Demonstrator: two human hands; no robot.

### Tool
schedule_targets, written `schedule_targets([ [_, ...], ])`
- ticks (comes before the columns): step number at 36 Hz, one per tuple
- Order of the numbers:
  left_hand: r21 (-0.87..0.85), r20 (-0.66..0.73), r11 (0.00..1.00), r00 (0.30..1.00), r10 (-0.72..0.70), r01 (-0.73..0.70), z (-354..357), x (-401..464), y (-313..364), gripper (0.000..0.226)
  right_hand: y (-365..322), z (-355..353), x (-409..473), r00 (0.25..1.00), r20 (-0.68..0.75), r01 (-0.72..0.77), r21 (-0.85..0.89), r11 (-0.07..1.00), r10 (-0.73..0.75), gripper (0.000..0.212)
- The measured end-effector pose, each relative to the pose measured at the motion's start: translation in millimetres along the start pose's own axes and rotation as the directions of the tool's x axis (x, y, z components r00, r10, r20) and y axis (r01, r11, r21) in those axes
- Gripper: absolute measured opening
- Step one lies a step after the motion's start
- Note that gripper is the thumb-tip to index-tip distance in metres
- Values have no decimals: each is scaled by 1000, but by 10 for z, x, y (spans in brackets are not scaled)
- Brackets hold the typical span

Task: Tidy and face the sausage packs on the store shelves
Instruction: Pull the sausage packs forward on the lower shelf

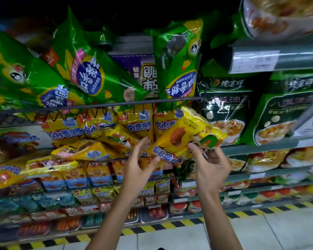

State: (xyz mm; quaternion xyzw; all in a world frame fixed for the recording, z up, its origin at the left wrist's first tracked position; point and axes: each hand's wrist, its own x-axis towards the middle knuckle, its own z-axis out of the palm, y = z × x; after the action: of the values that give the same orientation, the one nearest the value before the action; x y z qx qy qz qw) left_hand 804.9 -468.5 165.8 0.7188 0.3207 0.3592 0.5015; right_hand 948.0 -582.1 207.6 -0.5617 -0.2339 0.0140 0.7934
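Here, head view: store aisle, dim overhead, shelving in tiers.
Upper rail: wire rail point(98, 105) fronting green corn-sausage packs point(90, 76), several leaning, one upside down.
Middle shelf: yellow sausage packs point(134, 123) hung in a row, others slumped in a loose heap to the left.
Held pack: yellow pack point(186, 134), tilted, in front of the middle row.
Left hand point(139, 165): grip grasping the pack's lower edge, thumb on it.
Right hand point(209, 165): fingers curled under the pack's right end.
Right bay: dark green packs point(226, 109) upright.
Floor: pale tiles, yellow-black hazard strip point(152, 228) along the shelf base.
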Motion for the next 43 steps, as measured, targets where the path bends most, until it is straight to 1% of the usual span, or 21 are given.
schedule_targets([
  [3,-122,-124,992,992,-38,23,83,-180,-40,73,-13,-29,-125,976,-117,-166,144,976,184,16],
  [5,-315,-184,946,973,-137,73,150,-285,-57,76,-28,-35,-181,943,-137,-263,250,932,303,23],
  [8,-533,-92,826,958,-271,182,204,-361,-62,82,-40,-47,-211,890,-108,-370,393,842,442,29],
  [10,-544,67,799,962,-264,257,244,-369,-41,91,-46,-37,-238,850,-31,-451,473,757,526,37],
  [12,-548,135,787,959,-250,283,304,-379,12,86,-38,-12,-274,800,53,-529,532,661,598,47],
  [16,-582,-12,789,968,-249,195,360,-315,123,62,34,45,-332,702,160,-649,546,530,694,67],
  [19,-588,-121,800,966,-227,115,300,-234,173,49,91,19,-311,671,278,-713,496,496,687,55],
  [22,-568,-175,821,966,-191,60,206,-192,211,45,99,-63,-254,633,407,-774,324,544,659,53],
  [24,-559,-186,829,969,-161,30,117,-155,265,44,71,-133,-211,578,475,-785,100,612,664,50],
  [26,-547,-188,837,976,-108,-13,20,-114,343,49,46,-220,-187,550,482,-716,-149,682,682,52],
  [27,-542,-190,840,978,-84,-33,-18,-97,375,52,34,-267,-181,584,452,-650,-236,722,674,49],
  [28,-539,-195,841,978,-68,-49,-52,-80,406,50,41,-323,-176,658,409,-567,-283,773,632,45],
  [30,-510,-195,857,980,-31,-74,-100,-47,455,38,57,-426,-155,838,309,-371,-280,885,449,37],
  [31,-483,-184,872,983,-6,-85,-112,-35,468,31,46,-453,-134,898,270,-286,-241,928,347,31],
  [33,-435,-147,898,989,5,-69,-126,-20,494,22,-22,-453,-72,941,266,-171,-149,974,206,12],
  [34,-413,-131,910,991,-16,-39,-123,-20,506,24,-60,-432,-40,936,308,-133,-136,982,170,15],
  [36,-381,-106,924,992,-69,24,-108,-36,494,39,-101,-373,17,871,466,-89,-159,983,154,46],
  [38,-372,-85,925,990,-112,73,-90,-67,462,47,-105,-295,18,758,610,-139,-191,972,228,73],
  [39,-379,-75,921,989,-126,89,-86,-86,450,48,-102,-253,-9,693,666,-191,-199,961,276,78],
  [41,-427,-55,896,985,-162,123,-89,-115,444,47,-75,-184,-96,607,724,-254,-215,943,329,66],
  [43,-463,-25,871,980,-196,162,-105,-116,440,49,-64,-142,-194,639,696,-252,-212,944,327,48],
])
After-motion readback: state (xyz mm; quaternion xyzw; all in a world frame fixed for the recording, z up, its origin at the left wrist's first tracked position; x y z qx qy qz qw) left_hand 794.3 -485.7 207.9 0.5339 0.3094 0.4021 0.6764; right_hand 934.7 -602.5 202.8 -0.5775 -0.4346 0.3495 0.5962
